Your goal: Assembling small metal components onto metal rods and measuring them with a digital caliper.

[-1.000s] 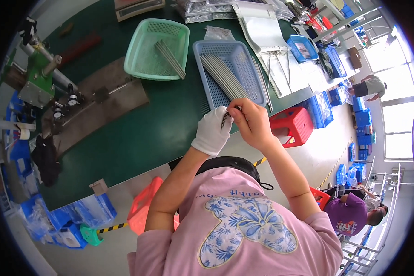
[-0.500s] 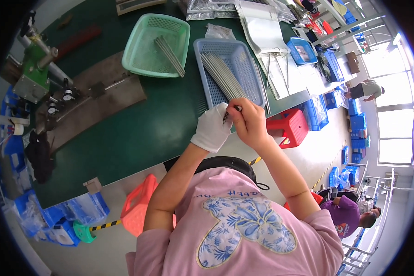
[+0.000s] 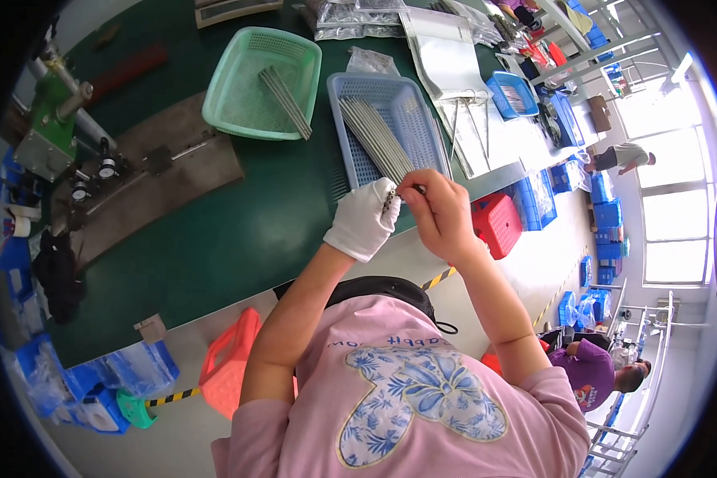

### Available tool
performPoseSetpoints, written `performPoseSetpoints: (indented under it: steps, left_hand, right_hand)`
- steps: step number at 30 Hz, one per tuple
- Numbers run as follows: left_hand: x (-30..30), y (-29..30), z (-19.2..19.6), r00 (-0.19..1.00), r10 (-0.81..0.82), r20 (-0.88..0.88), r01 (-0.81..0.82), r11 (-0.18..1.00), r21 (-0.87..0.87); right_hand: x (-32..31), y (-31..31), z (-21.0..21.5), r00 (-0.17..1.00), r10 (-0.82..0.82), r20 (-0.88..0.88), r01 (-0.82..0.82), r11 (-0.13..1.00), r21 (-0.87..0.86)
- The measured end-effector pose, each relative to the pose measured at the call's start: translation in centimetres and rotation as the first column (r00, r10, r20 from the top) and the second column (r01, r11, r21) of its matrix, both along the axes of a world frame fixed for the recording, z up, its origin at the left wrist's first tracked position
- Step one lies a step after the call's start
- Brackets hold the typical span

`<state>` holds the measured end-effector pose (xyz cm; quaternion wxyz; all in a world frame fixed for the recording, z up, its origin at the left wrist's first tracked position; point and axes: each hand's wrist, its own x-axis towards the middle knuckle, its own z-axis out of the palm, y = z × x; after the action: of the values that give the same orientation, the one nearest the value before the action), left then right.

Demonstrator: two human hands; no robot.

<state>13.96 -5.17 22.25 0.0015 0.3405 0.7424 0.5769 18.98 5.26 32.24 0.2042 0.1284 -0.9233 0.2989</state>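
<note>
Well, my left hand (image 3: pixel 362 219) and right hand (image 3: pixel 444 215) grip a dark piece (image 3: pixel 389 201) in closed fingers, while rods (image 3: pixel 374 137) beyond slant toward my right, the nearer hand

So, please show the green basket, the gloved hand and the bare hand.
Green basket (image 3: pixel 240 89): head view, bare bottom.
Gloved left hand (image 3: pixel 360 219): head view, its back.
Bare right hand (image 3: pixel 444 213): head view, near thumb base.

Mostly hidden between left hand (image 3: pixel 362 221) and right hand (image 3: pixel 440 209), a dark piece (image 3: pixel 389 200) eludes my remote view; rods' (image 3: pixel 374 135) near ends disappear behind the right.
</note>
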Motion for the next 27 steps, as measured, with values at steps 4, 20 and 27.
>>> performPoseSetpoints:
  steps: [4, 20, 27]
  left_hand:
    - [-0.2, 0.2, 0.4, 0.999, -0.009, 0.052, 0.011, 0.999, -0.052]
    - [-0.1, 1.0, 0.2, 0.999, -0.012, 0.039, 0.013, 0.999, -0.047]
    - [0.1, 1.2, -0.1, 0.999, -0.017, 0.035, 0.019, 0.999, -0.046]
  right_hand:
    - [0.0, 0.5, -1.1, 0.985, -0.052, 0.165, 0.062, 0.996, -0.059]
    - [-0.1, 0.6, -2.5, 0.99, -0.049, 0.131, 0.069, 0.986, -0.154]
    - [0.2, 0.7, -2.2, 0.991, -0.08, 0.11, 0.098, 0.98, -0.175]
